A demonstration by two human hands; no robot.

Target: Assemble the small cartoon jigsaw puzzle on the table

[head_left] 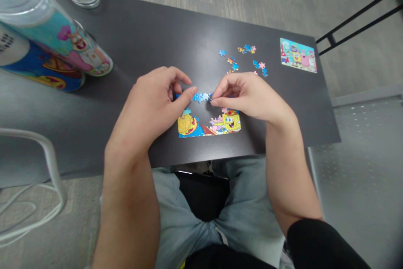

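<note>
On dark tabletop (157,30), the puzzle's (231,123) far strip (199,97), pinched by the right hand (248,93), is best kept flat by the unclenched left hand (154,101).

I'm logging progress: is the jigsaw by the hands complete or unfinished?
Unfinished: the jigsaw has a gap in its middle showing the table; loose pieces lie beyond.

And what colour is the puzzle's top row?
The top row is blue; it shows best in the head view.
</note>
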